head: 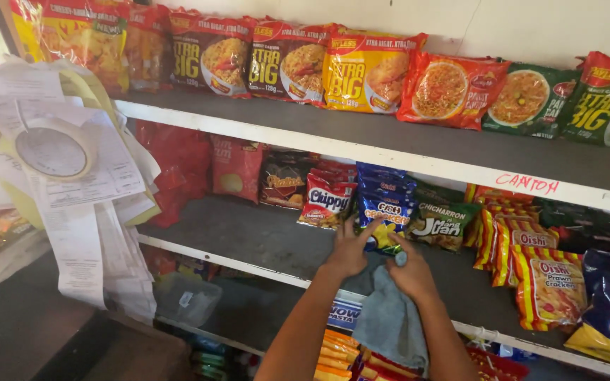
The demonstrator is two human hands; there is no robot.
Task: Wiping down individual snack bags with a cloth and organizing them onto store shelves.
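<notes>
On the middle shelf (248, 233), your left hand (351, 250) spreads its fingers against a blue snack bag (388, 204), while your right hand (411, 271) grips a grey cloth (390, 321) (hanging over the shelf's edge) just below that bag; a green snack bag (446, 224) stands beside it.

Grey, white-edged wooden shelves (390, 141) run along a pale plaster wall (552, 28); left of the shelves hangs a sheaf of white paper receipts (86, 204); below it, a dark counter (30, 331).

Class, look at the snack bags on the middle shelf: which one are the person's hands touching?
The blue snack bag with yellow print. Both the left hand and right hand rest against it; the red bag beside it stands untouched.
</notes>
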